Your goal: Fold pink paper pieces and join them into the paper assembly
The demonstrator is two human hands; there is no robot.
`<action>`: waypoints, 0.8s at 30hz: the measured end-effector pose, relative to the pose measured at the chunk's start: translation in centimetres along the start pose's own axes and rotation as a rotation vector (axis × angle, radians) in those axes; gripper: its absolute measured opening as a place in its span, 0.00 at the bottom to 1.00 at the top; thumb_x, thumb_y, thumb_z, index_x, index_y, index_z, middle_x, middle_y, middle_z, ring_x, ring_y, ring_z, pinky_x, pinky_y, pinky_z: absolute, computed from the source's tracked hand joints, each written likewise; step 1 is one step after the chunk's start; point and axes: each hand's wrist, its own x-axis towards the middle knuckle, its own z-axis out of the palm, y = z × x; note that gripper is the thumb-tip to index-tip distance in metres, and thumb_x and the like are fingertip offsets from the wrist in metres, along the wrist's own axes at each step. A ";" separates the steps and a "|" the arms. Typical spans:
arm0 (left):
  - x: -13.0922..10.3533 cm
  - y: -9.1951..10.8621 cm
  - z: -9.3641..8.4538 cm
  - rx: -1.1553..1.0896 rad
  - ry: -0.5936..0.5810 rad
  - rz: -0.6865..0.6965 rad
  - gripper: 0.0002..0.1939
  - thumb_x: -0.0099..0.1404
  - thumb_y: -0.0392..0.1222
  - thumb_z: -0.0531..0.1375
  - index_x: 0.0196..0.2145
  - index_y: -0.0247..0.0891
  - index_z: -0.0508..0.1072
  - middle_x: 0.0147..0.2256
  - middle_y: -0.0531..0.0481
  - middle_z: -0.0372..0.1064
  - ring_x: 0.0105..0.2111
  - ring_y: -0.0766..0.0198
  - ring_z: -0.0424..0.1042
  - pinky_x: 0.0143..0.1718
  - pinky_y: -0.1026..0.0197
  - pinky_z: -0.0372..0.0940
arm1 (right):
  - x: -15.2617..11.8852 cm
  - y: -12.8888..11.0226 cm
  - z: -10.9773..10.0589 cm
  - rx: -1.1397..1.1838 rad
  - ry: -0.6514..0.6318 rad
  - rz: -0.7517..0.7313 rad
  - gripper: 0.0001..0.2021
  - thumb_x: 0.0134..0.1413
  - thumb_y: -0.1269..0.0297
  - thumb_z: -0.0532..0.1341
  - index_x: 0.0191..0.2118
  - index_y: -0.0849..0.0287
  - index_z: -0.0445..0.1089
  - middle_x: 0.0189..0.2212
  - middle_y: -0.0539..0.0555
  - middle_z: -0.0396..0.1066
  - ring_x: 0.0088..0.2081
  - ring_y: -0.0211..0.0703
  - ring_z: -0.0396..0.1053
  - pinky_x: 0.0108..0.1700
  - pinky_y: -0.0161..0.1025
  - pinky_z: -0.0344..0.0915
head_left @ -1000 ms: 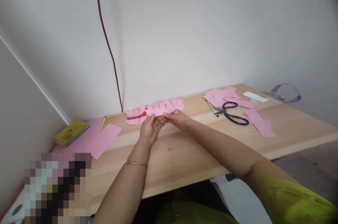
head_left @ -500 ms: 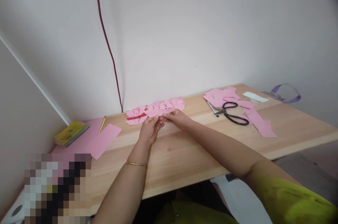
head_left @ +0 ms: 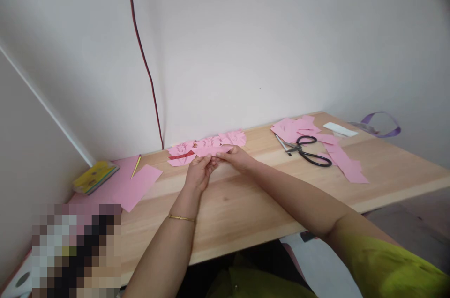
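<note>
Between my two hands, a small piece of pink paper (head_left: pixel 213 150) is held just above the table. My left hand (head_left: pixel 201 170) pinches its lower edge, and my right hand (head_left: pixel 238 157) grips it close by, with the fingertips of both nearly meeting. My fingers hide part of the paper's lower edge. Right behind it, along the wall, lie several pink cut-paper pieces (head_left: pixel 232 137) with slits and frilled edges. A red strip (head_left: pixel 181 155) shows among them at the left.
Black-handled scissors (head_left: pixel 311 150) and a pen (head_left: pixel 282 144) lie at the right beside pink paper scraps (head_left: pixel 342 160) and a white strip (head_left: pixel 340 129). To the left are pink sheets (head_left: pixel 140 188), a yellow pencil (head_left: pixel 136 167) and a yellow packet (head_left: pixel 94 177). A dark red cable (head_left: pixel 142 54) hangs down the wall.
My fingers have shifted very slightly on the pink paper. Everything else is where it was.
</note>
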 end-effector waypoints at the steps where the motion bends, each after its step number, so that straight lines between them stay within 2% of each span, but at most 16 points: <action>1: 0.0 0.0 -0.1 -0.010 -0.007 0.002 0.11 0.49 0.39 0.68 0.27 0.31 0.71 0.24 0.50 0.70 0.24 0.71 0.67 0.34 0.63 0.65 | 0.0 0.0 0.0 0.003 0.004 0.015 0.17 0.42 0.54 0.66 0.33 0.64 0.75 0.32 0.57 0.76 0.37 0.42 0.73 0.45 0.41 0.67; 6: 0.1 0.0 -0.2 -0.070 -0.025 -0.012 0.11 0.52 0.41 0.66 0.27 0.31 0.71 0.24 0.49 0.71 0.24 0.70 0.68 0.34 0.61 0.66 | 0.1 0.1 -0.1 0.006 -0.012 0.013 0.17 0.43 0.54 0.66 0.34 0.64 0.75 0.34 0.56 0.76 0.36 0.41 0.73 0.45 0.41 0.66; 11: 0.0 0.1 -0.2 -0.090 -0.028 -0.043 0.12 0.55 0.45 0.64 0.29 0.32 0.70 0.26 0.49 0.72 0.25 0.69 0.69 0.36 0.58 0.66 | 0.1 0.3 -0.1 0.021 0.020 -0.014 0.16 0.43 0.54 0.66 0.34 0.63 0.74 0.31 0.53 0.76 0.33 0.38 0.71 0.40 0.37 0.66; 17: 0.0 0.0 -0.2 -0.053 -0.018 -0.032 0.11 0.51 0.39 0.67 0.29 0.31 0.71 0.26 0.49 0.72 0.24 0.70 0.69 0.36 0.59 0.67 | 0.1 0.5 -0.3 0.000 0.032 -0.022 0.16 0.43 0.54 0.66 0.34 0.63 0.72 0.32 0.53 0.75 0.34 0.38 0.71 0.39 0.36 0.65; 24: -0.1 0.0 0.0 0.004 -0.007 -0.027 0.13 0.47 0.39 0.68 0.29 0.32 0.72 0.26 0.51 0.71 0.25 0.71 0.68 0.35 0.62 0.66 | 0.0 0.3 -0.3 -0.035 0.025 -0.032 0.17 0.42 0.55 0.66 0.35 0.63 0.71 0.31 0.52 0.74 0.32 0.38 0.70 0.36 0.35 0.64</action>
